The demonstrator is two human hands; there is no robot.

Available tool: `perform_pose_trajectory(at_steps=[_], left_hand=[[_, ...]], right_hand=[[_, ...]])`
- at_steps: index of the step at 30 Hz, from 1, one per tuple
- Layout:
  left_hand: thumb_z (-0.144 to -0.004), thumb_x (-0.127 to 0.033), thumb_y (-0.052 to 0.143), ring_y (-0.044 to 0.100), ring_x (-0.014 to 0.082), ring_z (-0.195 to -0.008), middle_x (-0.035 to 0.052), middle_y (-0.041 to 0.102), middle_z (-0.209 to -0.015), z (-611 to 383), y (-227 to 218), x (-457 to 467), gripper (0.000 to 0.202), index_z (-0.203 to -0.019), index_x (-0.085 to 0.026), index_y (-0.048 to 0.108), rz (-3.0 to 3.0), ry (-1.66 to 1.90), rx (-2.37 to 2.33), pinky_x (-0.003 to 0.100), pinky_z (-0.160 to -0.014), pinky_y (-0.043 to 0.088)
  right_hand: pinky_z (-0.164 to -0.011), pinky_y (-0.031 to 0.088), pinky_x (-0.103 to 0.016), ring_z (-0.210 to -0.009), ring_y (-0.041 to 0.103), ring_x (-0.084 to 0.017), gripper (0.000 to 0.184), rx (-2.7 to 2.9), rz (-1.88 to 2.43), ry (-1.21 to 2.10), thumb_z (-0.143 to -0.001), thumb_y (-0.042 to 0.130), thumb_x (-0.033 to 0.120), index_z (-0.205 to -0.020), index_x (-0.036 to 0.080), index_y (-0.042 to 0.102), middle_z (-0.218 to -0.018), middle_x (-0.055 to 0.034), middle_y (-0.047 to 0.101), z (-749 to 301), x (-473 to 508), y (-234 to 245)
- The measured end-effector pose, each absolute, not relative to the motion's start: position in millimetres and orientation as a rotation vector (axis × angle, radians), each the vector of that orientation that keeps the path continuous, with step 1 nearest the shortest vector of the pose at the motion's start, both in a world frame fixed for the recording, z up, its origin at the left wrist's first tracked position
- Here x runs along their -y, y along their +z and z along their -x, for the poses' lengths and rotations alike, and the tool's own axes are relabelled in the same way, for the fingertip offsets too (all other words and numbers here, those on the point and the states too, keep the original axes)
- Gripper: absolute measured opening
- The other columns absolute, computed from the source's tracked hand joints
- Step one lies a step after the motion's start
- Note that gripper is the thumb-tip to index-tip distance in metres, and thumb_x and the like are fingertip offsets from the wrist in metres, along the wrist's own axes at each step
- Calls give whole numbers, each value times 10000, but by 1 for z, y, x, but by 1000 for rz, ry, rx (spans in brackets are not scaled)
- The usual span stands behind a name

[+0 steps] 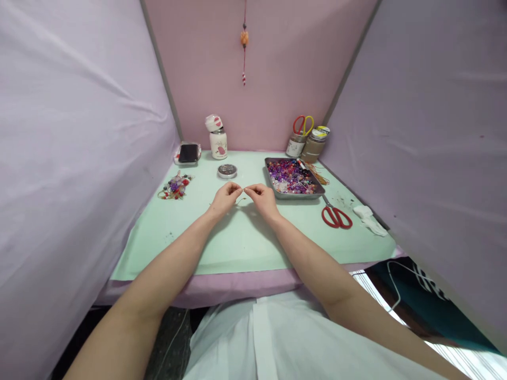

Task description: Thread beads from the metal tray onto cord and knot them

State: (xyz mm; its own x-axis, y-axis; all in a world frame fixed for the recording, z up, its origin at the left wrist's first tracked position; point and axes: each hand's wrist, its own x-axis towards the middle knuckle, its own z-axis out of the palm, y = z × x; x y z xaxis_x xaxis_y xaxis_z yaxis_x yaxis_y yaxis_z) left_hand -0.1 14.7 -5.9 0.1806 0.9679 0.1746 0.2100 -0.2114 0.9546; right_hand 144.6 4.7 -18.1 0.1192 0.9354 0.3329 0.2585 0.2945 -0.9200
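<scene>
My left hand [226,195] and my right hand [263,197] meet over the middle of the green table mat, fingertips almost touching. Each is closed in a pinch. A thin cord [242,199] shows just below the left fingers, its end pointing to the right; the part between the fingertips is too fine to see clearly. Close to the right hand stands a grey metal tray [298,196] filled with purple, red and clear beads [287,174]. A small round tin [227,170] with dark contents sits beyond the left hand.
Red-handled scissors [336,217] and a white cloth [370,219] lie at the right. Beaded strands [176,187] rest at the left, near a phone [188,153]. A white bottle [218,143] and two jars [314,146] stand at the back. Fabric walls enclose the sides.
</scene>
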Motion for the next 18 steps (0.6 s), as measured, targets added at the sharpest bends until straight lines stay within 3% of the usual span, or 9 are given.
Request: perform_pose_trajectory(at_steps=[6, 18], left_hand=[[-698, -367, 613, 470, 108, -617, -4, 572, -683, 1, 3, -9, 229, -767, -148, 603, -1648, 1088, -1190, 255, -625, 377], [-643, -448, 667, 468, 121, -584, 9, 603, -652, 3, 7, -8, 314, -747, -152, 671, -1600, 1115, -1294, 264, -575, 365]], right_hand=[[-671, 407, -249, -665, 520, -126, 212, 1379, 1236, 735, -711, 622, 387, -674, 178, 629, -668, 8, 607, -144, -6, -17], [-675, 413, -253, -672, 516, -128, 223, 1457, 1261, 682, -780, 540, 395, -722, 187, 596, -704, 4, 604, -153, 1, 6]])
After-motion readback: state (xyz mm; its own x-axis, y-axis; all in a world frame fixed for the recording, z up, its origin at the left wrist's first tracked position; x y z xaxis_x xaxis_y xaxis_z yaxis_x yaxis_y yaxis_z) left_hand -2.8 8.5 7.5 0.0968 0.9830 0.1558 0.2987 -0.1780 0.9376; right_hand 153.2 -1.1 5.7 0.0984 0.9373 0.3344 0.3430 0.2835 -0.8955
